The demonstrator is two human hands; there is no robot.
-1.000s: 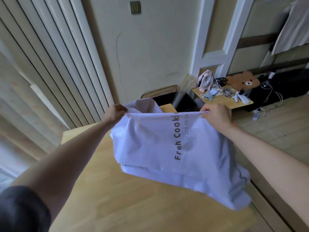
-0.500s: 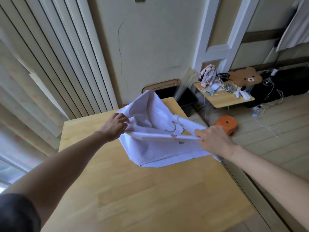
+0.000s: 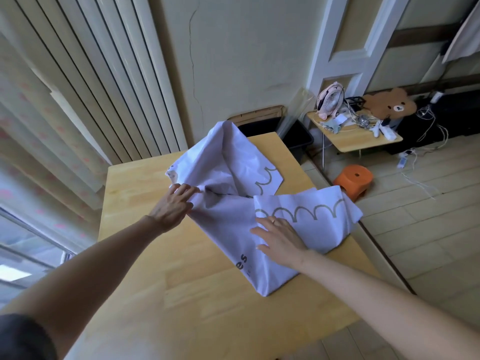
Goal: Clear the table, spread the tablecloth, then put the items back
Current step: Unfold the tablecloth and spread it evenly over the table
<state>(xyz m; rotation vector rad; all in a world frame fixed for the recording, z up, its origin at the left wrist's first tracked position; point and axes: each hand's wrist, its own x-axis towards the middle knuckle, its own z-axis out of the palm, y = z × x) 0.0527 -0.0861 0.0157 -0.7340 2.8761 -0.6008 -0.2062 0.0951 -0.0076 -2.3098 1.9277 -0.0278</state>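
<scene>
And here is the pale lilac-white fabric tablecloth (image 3: 226,162), down on the light wooden desk (image 3: 181,294) but nowhere near flat. It sits bunched over the far right part of the top, one fold peaking up towards the far edge, another flap with a grey scalloped print draped out past the right edge. The left hand (image 3: 174,206) is in there, fingers curled tight, pinching a gathered fold of the cloth near the middle of the desk. The right hand (image 3: 280,237) is wide and flat, fingers spread, palm pressed onto the cloth close to the right edge, a thin ring (image 3: 273,221) on one finger. Dark printed letters, "es", show on the nearest corner of the fabric, which lies flat on the wood. Off the desk's right edge, down on the pale plank floor (image 3: 415,229), stands a round orange plastic stool (image 3: 353,178). Beyond the far right corner there's a black bin (image 3: 298,136). Further along is a small side desk (image 3: 363,141) carrying a pink-and-white fan (image 3: 331,101) and a tangle of cables, with a brown bear-shaped cushion (image 3: 389,103) just behind it. Cream vertical blinds (image 3: 91,74) run along the left side.
</scene>
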